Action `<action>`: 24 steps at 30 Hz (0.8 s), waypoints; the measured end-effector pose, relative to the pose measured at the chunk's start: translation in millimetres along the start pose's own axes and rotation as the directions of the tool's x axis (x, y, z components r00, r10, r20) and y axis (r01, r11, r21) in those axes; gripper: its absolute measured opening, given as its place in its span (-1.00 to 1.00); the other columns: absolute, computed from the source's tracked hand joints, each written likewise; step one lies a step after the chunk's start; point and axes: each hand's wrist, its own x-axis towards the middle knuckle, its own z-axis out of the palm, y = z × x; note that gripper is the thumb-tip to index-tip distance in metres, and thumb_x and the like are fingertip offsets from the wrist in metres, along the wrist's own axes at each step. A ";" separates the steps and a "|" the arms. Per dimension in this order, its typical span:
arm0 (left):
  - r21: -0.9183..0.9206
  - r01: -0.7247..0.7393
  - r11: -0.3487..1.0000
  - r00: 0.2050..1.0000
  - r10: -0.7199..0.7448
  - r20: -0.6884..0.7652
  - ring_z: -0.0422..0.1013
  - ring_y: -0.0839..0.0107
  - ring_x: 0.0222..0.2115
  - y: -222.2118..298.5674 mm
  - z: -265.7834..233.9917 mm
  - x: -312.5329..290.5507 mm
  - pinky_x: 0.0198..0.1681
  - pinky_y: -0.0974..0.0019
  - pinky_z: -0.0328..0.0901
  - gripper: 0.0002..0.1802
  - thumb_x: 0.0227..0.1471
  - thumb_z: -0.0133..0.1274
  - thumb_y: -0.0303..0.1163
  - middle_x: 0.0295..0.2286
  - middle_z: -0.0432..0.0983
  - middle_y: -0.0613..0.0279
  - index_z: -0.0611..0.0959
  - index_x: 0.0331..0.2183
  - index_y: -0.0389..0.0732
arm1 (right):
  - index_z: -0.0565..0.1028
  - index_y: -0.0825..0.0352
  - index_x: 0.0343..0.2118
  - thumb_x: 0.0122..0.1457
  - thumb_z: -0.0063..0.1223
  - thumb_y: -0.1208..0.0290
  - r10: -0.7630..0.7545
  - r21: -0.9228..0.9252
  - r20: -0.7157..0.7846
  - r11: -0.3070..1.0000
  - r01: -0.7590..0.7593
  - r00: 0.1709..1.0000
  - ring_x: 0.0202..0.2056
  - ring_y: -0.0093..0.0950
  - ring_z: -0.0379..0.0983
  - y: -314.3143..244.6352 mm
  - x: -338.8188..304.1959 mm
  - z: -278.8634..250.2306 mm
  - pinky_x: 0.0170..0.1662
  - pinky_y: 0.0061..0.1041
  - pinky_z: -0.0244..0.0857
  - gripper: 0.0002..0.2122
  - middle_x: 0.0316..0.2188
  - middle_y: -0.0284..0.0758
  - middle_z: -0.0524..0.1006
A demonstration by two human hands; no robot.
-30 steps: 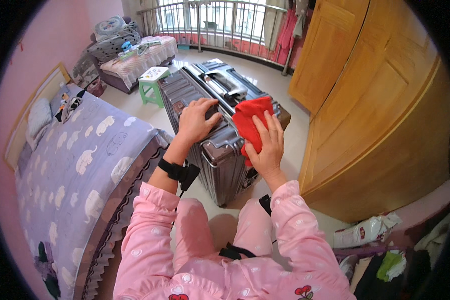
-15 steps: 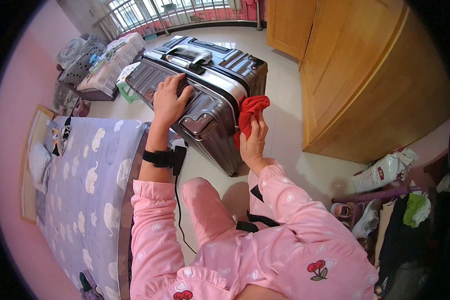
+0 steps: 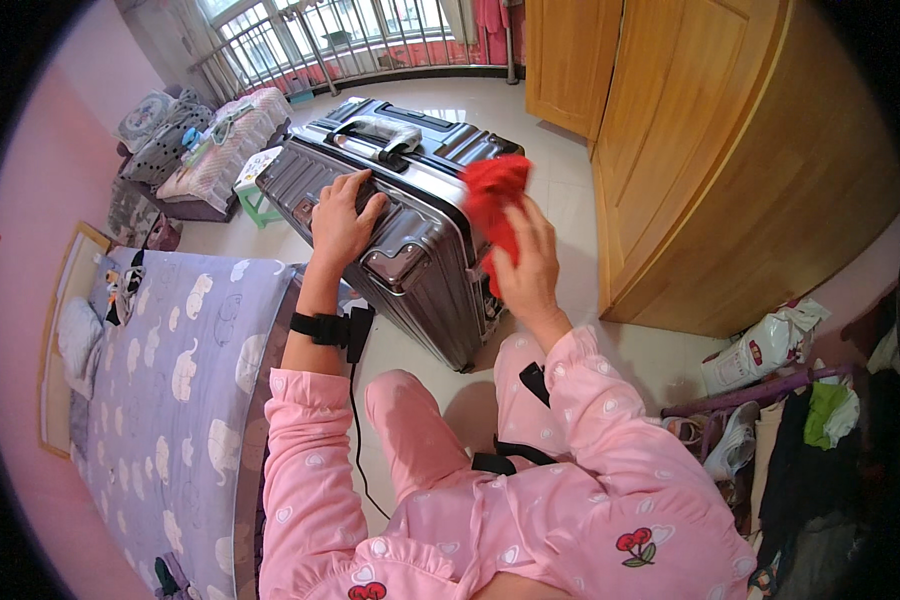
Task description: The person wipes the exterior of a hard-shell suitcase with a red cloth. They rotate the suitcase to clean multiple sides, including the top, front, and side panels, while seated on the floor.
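A dark grey, ribbed hard-shell suitcase (image 3: pixel 410 225) stands on the floor before me. Its handle (image 3: pixel 375 135) is wrapped in clear plastic. My left hand (image 3: pixel 344 218) rests on the near upper side of the case, fingers spread and holding nothing. In my right hand (image 3: pixel 528 262) is a red cloth (image 3: pixel 494 190), gripped by the fingers at the right corner of the suitcase. The cloth is slightly blurred and covers part of the edge there. A black strap with a small box (image 3: pixel 332 328) circles my left wrist, with a cable running down from it.
To the left is a bed (image 3: pixel 185 360) with an elephant-print cover. A wooden wardrobe (image 3: pixel 690 180) stands to the right. Past the bed are a green-legged stool (image 3: pixel 255 185) and a padded seat (image 3: pixel 210 160). Shoes (image 3: pixel 732 440) and clothes lie at the lower right.
My right hand has lifted the red cloth up from the suitcase's side to its upper right corner. My left hand stays on the case. The view has tilted slightly.
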 end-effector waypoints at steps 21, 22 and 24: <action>-0.032 0.035 0.999 0.999 -0.035 -0.026 0.39 0.12 0.05 9.6 -2.4 -3.2 0.13 0.05 0.25 -0.42 0.12 0.14 -0.03 0.02 0.52 0.19 0.61 0.09 -0.13 | 0.59 0.09 0.01 0.14 0.11 0.28 0.013 -0.412 0.406 0.895 0.170 0.914 0.07 -0.18 0.40 38.3 158.7 31.7 0.13 -0.10 0.30 -0.66 0.05 -0.37 0.56; -0.034 0.040 0.999 0.999 -0.041 -0.024 0.39 0.12 0.05 9.1 -2.3 -3.5 0.13 0.06 0.25 -0.42 0.12 0.14 -0.03 0.02 0.52 0.19 0.61 0.09 -0.13 | 0.59 0.09 0.00 0.14 0.12 0.28 0.002 -0.394 0.396 0.904 0.168 0.918 0.08 -0.19 0.40 36.0 153.9 30.8 0.11 -0.08 0.31 -0.67 0.04 -0.37 0.56; -0.053 0.039 0.998 0.999 -0.040 -0.032 0.40 0.10 0.05 7.7 -2.5 -4.2 0.12 0.04 0.27 -0.43 0.13 0.14 -0.02 0.03 0.52 0.18 0.61 0.10 -0.10 | 0.61 0.10 -0.03 0.13 0.14 0.27 -0.027 -0.359 0.382 0.917 0.175 0.924 0.09 -0.22 0.39 28.5 148.5 28.9 0.07 -0.06 0.31 -0.69 0.03 -0.38 0.57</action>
